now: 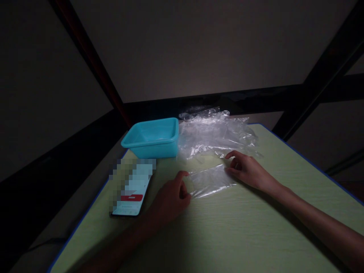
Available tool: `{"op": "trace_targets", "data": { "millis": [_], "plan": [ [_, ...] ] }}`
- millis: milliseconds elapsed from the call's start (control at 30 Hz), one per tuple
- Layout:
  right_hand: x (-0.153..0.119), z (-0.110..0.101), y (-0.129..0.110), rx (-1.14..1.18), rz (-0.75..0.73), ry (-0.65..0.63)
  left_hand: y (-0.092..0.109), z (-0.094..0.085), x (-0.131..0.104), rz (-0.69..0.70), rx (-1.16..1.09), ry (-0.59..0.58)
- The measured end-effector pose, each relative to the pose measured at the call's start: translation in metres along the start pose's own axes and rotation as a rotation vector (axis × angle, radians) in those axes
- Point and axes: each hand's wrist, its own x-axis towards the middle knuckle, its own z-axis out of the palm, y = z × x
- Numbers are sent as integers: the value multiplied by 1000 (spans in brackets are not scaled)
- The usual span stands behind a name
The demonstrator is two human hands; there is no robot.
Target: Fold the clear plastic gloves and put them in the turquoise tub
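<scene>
So your clear, flat, rectangular plastic bag is lying on the pale green, wood-grained table with blue edging, right between your hands. Its long axis runs roughly left to right, right end a touch farther from you. Your left hand is the nearer one, fingers right at the left end; thumb and index look parted, but tbh I can't tell if anything's pinched. Your right hand sits by the far right corner, thumb and index apart with a visible gap, and I can't say whether the thumb touches the film. Just beyond there's a crumpled heap of clear plastic bags, impossible to count, beside a turquoise rectangular plastic basin. The slim phone with a lit screen is partly pixelated, and both your forearms get cut off by the frame
</scene>
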Motion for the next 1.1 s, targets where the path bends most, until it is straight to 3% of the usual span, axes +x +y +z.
{"op": "trace_targets", "data": {
  "millis": [133, 233, 367, 467, 600, 700, 867, 1100],
  "plan": [
    [1, -7, 1, 14, -12, 39, 2, -1, 0, -14, 8, -9],
    [-1, -15, -3, 18, -140, 30, 3, -1, 0, 24, -8, 30],
    [-4, -22, -3, 5, -434, -108, 3, 3, -2, 140, 22, 157],
    [-3, -21, 6, -35, -563, -249, 0, 7, -4, 324, 129, 204],
    [-1, -16, 15, -126, -623, -335, -3, 11, -6, 562, 295, 115],
    [-1, -14, 17, -164, -644, -342, 0, 11, -6, 643, 401, -32],
    [-2, -14, 18, -227, -630, -344, 6, 11, -2, 606, 490, -218],
    [-2, -14, 21, -262, -613, -370, 3, 13, -2, 590, 508, -213]
  ]
}}
